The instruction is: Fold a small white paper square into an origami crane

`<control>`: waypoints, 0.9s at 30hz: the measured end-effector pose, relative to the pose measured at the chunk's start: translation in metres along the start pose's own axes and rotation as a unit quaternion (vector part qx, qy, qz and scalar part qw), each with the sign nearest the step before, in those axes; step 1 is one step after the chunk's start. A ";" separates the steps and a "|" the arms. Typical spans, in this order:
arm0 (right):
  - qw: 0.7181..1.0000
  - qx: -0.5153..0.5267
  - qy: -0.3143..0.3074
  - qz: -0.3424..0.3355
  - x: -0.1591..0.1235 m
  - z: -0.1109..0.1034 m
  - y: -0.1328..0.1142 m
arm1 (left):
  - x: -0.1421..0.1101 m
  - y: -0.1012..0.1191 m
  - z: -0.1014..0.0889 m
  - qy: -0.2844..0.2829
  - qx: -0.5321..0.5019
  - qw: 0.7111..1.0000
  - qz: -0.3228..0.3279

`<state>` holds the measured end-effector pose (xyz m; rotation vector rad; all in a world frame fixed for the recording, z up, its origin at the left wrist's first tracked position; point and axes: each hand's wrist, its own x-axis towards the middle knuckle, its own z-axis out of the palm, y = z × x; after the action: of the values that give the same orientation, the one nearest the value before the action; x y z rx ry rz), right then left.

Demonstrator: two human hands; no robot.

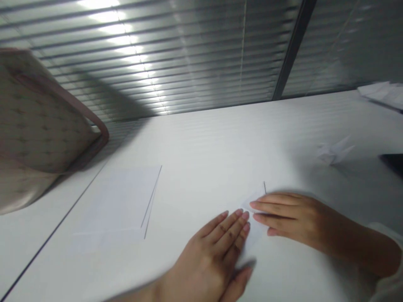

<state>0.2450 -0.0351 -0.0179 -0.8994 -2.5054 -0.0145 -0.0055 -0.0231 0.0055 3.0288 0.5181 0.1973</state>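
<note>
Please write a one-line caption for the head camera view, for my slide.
Left hand and right hand rest on white paper, with flat sheets to the left and a folded paper figure beyond.

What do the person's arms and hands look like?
The left grip and the right grip are bare human hands: no gloves, and I can see no rings or watches. The part of the left forearm in view is bare too. By the right arm there's a pale, whitish sleeve, rather blurred. No cables show.
</note>
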 end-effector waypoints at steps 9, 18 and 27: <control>0.999 0.039 0.006 -0.001 -0.002 -0.002 0.002 | -0.001 0.002 -0.005 0.029 -0.023 0.999 0.010; 0.993 0.119 0.013 0.001 0.004 -0.003 0.002 | 0.002 -0.004 0.004 0.115 -0.085 0.990 0.011; 0.994 0.103 -0.018 0.041 0.011 0.002 -0.008 | 0.011 -0.002 0.007 0.185 -0.198 0.957 -0.101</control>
<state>0.2319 -0.0346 -0.0137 -0.9226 -2.4458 0.2835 0.0050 -0.0180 -0.0001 2.5327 0.7090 0.7636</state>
